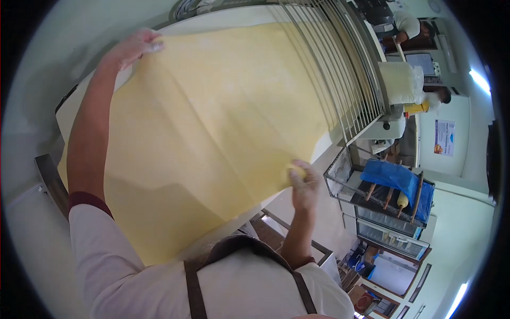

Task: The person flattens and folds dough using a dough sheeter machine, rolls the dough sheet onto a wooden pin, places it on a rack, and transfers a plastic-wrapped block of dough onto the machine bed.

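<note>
A wide, thin sheet of pale yellow dough point(212, 117) lies over a white work surface point(234, 20), with faint creases running across it. At the sheet's upper left corner, my left hand point(135, 49) has its fingers closed on the edge. My right hand point(304, 183) pinches the sheet's edge at the lower right, where a small bit of dough is bunched at the fingertips. White flour marks the fingers of both hands. Beyond the sheet's far right part stands a metal guard of parallel bars point(340, 69).
Past the bars are a white machine body point(390, 129) and a plastic-wrapped block point(398, 82). A rack point(366, 186) with rolling pins and blue plastic point(390, 177) stands at the right. Two other people point(408, 25) work farther back.
</note>
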`<state>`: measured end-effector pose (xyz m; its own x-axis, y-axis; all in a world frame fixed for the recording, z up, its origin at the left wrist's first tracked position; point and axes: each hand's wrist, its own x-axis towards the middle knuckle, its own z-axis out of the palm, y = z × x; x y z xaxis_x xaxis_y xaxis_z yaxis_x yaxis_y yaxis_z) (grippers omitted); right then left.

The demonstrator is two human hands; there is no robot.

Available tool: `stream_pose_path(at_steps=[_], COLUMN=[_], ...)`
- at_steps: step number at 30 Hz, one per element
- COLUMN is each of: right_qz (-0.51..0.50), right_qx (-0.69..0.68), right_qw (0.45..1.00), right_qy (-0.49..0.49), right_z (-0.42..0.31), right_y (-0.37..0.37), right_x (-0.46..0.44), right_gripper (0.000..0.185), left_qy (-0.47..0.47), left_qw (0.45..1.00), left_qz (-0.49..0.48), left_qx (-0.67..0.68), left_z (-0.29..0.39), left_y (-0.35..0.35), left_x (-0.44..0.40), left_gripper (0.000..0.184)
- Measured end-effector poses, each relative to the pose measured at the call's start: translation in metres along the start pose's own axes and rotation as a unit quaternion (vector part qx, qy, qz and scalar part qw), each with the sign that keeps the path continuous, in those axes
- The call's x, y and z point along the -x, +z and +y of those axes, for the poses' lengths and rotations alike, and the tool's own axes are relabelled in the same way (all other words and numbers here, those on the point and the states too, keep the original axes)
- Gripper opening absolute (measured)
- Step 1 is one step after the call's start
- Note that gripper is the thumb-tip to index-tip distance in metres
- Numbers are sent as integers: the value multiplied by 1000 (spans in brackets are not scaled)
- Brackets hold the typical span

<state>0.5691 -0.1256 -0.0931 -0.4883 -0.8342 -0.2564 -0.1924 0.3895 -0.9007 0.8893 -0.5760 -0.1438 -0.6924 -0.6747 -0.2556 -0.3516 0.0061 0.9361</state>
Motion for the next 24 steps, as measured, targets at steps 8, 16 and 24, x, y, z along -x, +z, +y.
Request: stream_pose_path(at_steps=[8, 16, 24], right_qz=[108, 17, 116], right_qx=[-443, -109, -472], right_qw=[890, 991, 874], right_qy=[-4, 79, 18], right_z=[61, 32, 70], right_y=[45, 15, 34], right_x=[18, 11, 9], right_gripper=[68, 51, 72], left_qy=[-118, -36, -32], left_qw=[982, 985, 995], left_qz=[-2, 11, 17], left_qx=[145, -169, 92], left_z=[4, -16, -37], left_y=[24, 10, 21], left_x=[-14, 15, -21], left_gripper=[35, 29, 35])
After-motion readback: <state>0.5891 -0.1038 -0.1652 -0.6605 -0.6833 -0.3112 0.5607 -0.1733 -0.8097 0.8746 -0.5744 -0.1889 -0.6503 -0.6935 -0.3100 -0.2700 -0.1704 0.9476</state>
